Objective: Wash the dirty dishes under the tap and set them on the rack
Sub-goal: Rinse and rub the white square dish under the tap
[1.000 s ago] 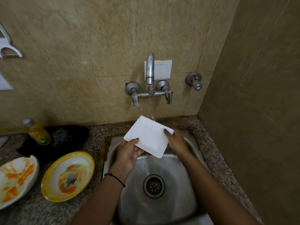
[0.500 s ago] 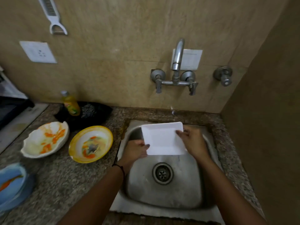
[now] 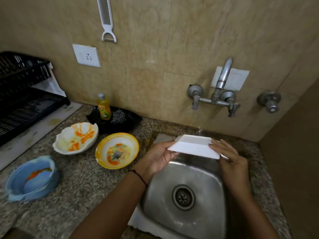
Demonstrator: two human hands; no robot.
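Observation:
A white square plate [image 3: 195, 146] is held almost flat over the back of the steel sink [image 3: 207, 187]. My left hand [image 3: 158, 156] grips its left edge and my right hand [image 3: 232, 160] grips its right edge. The tap [image 3: 222, 83] on the wall stands above it; a thin trickle of water shows by the plate's far edge. On the counter to the left lie three dirty dishes: a yellow-rimmed bowl [image 3: 117, 150], a white wavy bowl [image 3: 76, 138] with orange smears and a blue bowl [image 3: 32, 179]. The black dish rack [image 3: 22, 94] stands at far left.
A yellow soap bottle [image 3: 104, 107] and a steel scrubber [image 3: 118, 116] sit on a black tray [image 3: 131, 121] against the wall. A grater [image 3: 107, 19] hangs above a wall socket [image 3: 86, 55]. A side wall closes off the right of the sink.
The plate has tipped from a steep tilt to nearly flat, still in both hands. My view has swung left, which brings the rack and the blue bowl into sight.

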